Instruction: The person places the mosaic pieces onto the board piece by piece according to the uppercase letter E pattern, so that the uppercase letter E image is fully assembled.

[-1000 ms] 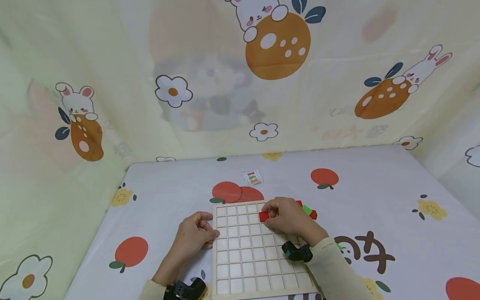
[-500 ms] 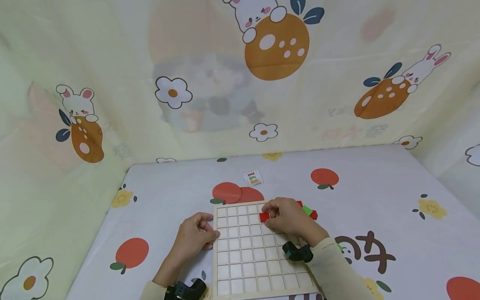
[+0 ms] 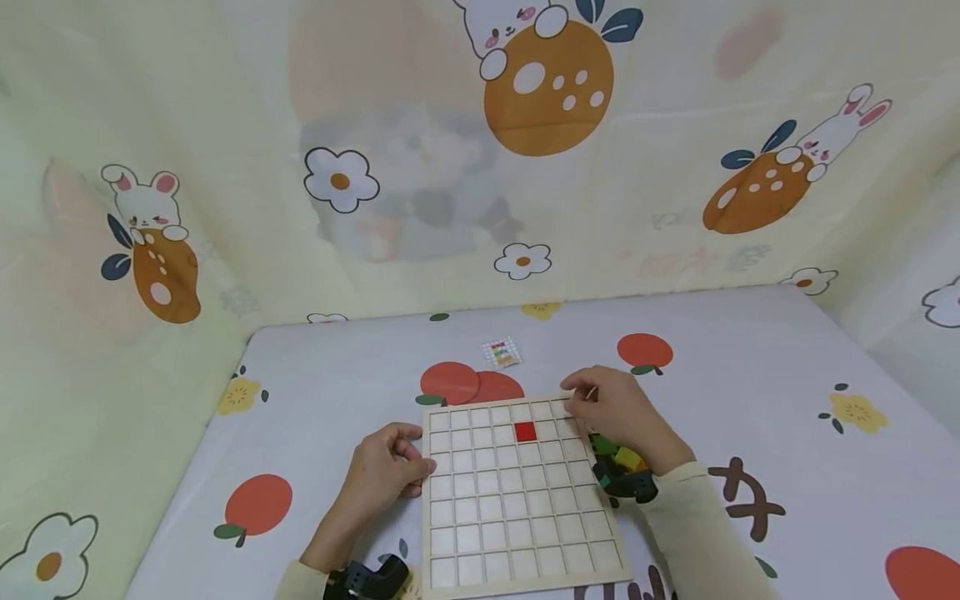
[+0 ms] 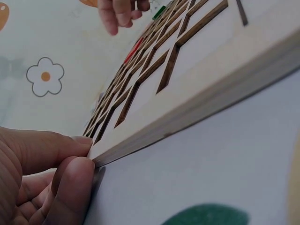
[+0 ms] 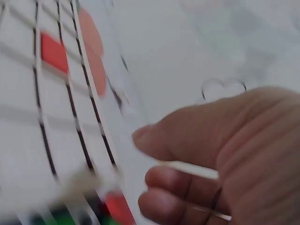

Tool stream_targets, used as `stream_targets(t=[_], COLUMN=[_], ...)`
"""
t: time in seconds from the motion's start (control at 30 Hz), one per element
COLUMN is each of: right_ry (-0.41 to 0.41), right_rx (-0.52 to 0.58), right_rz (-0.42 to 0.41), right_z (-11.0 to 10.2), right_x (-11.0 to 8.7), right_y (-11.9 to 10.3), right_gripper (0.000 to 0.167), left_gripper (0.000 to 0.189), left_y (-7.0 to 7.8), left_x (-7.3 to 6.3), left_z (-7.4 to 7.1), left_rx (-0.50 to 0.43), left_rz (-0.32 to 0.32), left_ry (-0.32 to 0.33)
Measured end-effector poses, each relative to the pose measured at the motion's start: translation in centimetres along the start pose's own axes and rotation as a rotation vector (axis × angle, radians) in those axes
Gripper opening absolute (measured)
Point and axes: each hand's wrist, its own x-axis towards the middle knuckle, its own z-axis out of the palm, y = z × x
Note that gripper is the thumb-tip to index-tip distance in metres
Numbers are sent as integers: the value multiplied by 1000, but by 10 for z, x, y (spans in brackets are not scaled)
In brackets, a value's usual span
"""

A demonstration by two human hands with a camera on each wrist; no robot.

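A pale wooden grid board (image 3: pixel 517 500) lies on the table, with a single red square tile (image 3: pixel 526 432) sitting in one of its upper cells. At the board's left edge, my left hand (image 3: pixel 388 467) pinches the rim between thumb and finger, seen close in the left wrist view. My right hand (image 3: pixel 618 412) hovers near the board's far right corner, fingers loosely bent and nothing visible between them. Under and beside the right wrist lie green and yellow blocks (image 3: pixel 628 458), partly hidden by the arm. A red block (image 5: pixel 119 207) shows at the bottom of the right wrist view.
Beyond the board lies a small card (image 3: pixel 502 352) printed with a coloured grid pattern. The tablecloth (image 3: pixel 360 358) is white with fruit and flower prints. A patterned curtain (image 3: pixel 420 283) rises behind the table and along its sides.
My right hand has let go of the red tile, which stays in its cell, and moved right to the board's far corner. The left hand keeps its place at the edge.
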Motion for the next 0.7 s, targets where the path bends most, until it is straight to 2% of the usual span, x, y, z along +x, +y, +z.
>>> stream_targets(t=[0.1,0.27,0.47,0.7], right_ry=[7,-49,-56,-33], right_rx=[-28,-68,-103,-61], right_rz=[70,172,192,216], right_z=[-12,-17,-11,-8], right_x=[-4,-5,-2,-4], right_y=[9,19,27,28], right_gripper=[28,36,23,17], left_gripper=[46,46,46,46], left_y=[0,0,0,-2], left_x=[0,0,-1,0], left_z=[1,1,0,1], left_rx=[2,4,7,10], left_rz=[2,3,5,11], left_ry=[1,3,-3,-4])
